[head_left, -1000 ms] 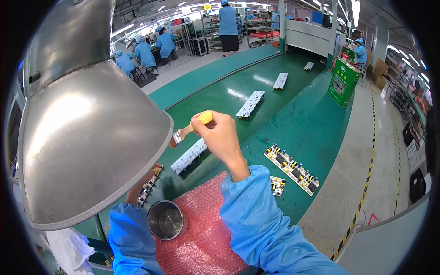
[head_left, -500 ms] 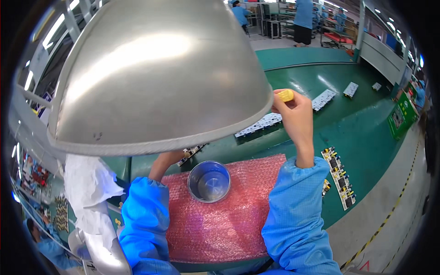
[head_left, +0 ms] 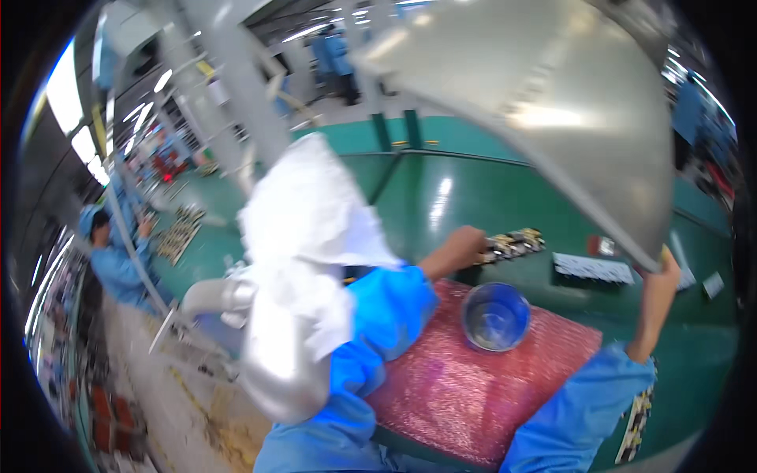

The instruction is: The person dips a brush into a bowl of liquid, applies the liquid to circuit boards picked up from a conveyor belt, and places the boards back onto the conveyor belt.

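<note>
Circuit board (head_left: 516, 245) is extending rightward from the gripping left hand (head_left: 466, 243), lamp hood (head_left: 587, 126) leaving right hand (head_left: 665, 272) closure unclear.

This is an electronics assembly floor in a factory. Populated circuit boards (head_left: 516, 246) lie on a long green work surface (head_left: 481, 203), with more boards (head_left: 180, 235) at the left beside a co-worker (head_left: 122, 272) in a blue smock and cap. Other blue-clad people (head_left: 339, 59) stand at the far side, bright lights (head_left: 65, 98) run overhead, and a flared metal hood (head_left: 552, 102) hangs at the right.
</note>
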Demonstrator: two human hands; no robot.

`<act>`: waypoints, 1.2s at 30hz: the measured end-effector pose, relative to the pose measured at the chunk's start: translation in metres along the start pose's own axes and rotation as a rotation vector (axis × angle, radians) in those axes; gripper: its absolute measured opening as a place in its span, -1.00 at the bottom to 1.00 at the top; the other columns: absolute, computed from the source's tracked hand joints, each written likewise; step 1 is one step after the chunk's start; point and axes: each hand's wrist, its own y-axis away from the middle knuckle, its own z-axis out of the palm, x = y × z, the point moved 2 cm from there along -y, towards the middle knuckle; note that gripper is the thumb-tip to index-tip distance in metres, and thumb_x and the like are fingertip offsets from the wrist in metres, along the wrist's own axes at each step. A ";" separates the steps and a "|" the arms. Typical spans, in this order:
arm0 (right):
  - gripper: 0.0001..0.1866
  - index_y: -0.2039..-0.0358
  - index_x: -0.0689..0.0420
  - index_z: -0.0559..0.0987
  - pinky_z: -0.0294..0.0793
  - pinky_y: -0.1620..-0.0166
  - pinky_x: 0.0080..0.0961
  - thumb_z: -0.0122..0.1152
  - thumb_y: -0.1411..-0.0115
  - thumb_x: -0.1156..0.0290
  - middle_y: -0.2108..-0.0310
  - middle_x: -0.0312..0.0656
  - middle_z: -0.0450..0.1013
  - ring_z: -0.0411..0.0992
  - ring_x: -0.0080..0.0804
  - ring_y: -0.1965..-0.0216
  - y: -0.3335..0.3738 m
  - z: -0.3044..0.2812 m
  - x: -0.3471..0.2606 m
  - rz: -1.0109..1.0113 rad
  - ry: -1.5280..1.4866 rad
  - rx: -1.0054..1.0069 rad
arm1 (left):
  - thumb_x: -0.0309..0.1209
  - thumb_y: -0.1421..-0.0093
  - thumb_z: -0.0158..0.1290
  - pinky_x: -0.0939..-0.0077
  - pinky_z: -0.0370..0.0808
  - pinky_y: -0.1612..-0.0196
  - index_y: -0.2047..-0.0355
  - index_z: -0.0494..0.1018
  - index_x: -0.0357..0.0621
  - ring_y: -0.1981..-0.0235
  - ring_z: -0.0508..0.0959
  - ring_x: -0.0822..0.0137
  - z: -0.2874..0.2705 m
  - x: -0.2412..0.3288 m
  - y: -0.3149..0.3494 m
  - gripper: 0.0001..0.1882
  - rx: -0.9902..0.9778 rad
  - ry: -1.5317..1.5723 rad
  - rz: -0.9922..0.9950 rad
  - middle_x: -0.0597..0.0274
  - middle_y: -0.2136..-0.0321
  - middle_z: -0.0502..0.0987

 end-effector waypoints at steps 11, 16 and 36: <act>-0.62 0.13 0.23 0.54 0.46 0.20 -0.67 0.22 -0.17 0.20 0.27 -0.25 0.44 0.43 -0.56 0.25 -0.024 -0.016 0.038 0.095 0.067 -0.062 | -0.15 0.11 0.17 0.16 0.42 0.19 0.40 0.59 -0.09 0.26 0.51 -0.03 -0.027 -0.035 0.040 -0.67 -0.009 -0.124 -0.344 -0.06 0.38 0.54; -0.61 0.12 0.22 0.54 0.45 0.17 -0.65 0.22 -0.18 0.18 0.26 -0.26 0.43 0.43 -0.56 0.23 -0.018 -0.006 0.030 0.091 0.021 -0.033 | -0.09 0.11 0.16 0.16 0.39 0.14 0.34 0.57 -0.09 0.20 0.47 -0.05 -0.027 -0.019 0.048 -0.60 0.066 -0.198 -0.466 -0.09 0.32 0.52; -0.62 0.07 0.24 0.50 0.37 0.10 -0.63 0.21 -0.19 0.26 0.21 -0.25 0.42 0.39 -0.55 0.15 -0.014 -0.005 0.015 0.093 0.048 -0.086 | 0.14 0.14 0.12 -0.04 0.11 -0.09 0.10 0.42 -0.17 -0.01 0.24 -0.27 -0.016 0.012 0.040 -0.27 0.098 -0.165 -0.603 -0.29 0.10 0.37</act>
